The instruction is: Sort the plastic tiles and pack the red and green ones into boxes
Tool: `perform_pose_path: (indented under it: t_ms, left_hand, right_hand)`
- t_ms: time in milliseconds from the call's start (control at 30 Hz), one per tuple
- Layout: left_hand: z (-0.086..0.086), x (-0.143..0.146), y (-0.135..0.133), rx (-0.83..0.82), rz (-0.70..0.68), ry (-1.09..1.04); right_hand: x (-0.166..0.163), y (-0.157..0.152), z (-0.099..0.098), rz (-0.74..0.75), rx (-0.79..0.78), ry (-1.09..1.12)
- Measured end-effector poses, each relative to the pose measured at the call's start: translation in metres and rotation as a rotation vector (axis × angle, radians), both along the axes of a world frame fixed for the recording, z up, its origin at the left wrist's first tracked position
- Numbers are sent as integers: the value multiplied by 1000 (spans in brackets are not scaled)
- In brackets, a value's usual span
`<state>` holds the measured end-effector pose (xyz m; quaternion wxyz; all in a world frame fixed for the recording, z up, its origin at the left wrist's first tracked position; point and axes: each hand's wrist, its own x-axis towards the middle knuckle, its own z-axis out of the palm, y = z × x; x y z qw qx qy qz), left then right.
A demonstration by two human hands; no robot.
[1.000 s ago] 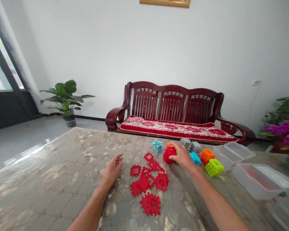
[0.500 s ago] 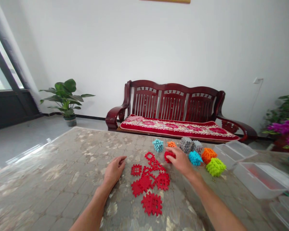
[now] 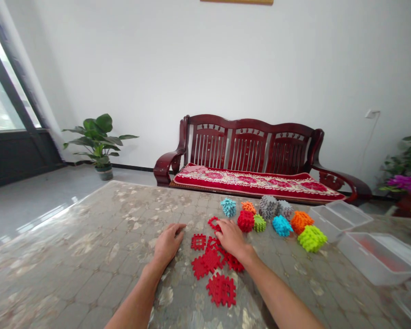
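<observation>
Past your patterned tablecloth [image 3: 89, 246], a dark wooden bench [image 3: 248, 146] with a red floral cover [image 3: 260, 180] stands against a white wall. Your right hand [image 3: 232, 236] is over the far part of the scattered red pieces, its fingertips bent down at an open-framed red piece [image 3: 213, 222]. Your hand hides the contact, so you cannot tell whether those fingers grip it. That piece lies at the far end of the spread; its near right side is covered, leaving its long axis unclear. The spread itself runs lengthwise from you toward the bench, ending nearest you at the overlapping red plates [image 3: 221, 290]. Your left hand [image 3: 167, 242] rests left of the square red frame [image 3: 198, 241], fingers loosely bent, thumb apart, with nothing visible in it. Beyond your right hand stand a red stack [image 3: 245, 221] and a small green stack [image 3: 259, 223], side by side.
</observation>
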<state>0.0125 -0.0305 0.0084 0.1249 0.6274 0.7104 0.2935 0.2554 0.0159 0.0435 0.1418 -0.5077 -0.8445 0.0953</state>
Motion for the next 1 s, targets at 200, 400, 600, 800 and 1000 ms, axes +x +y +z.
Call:
perform_pose_path:
  t_ms: [200,400,600,800,1000]
  left_hand:
    - [2,1,0,-9,0,5]
    - [6,4,-1,-21,-46,5]
    - [11,1,-4,-31,-295,3]
    - [15,5,-8,-78,-336,168]
    - [17,12,-11,-38,-341,243]
  right_hand:
    - [9,-6,-5,15,-70,74]
    - [15,-7,6,-48,-4,-81]
    - [2,-2,3,146,20,-42]
    - [3,-7,-5,127,-33,31]
    - [33,-24,-8,80,7,268]
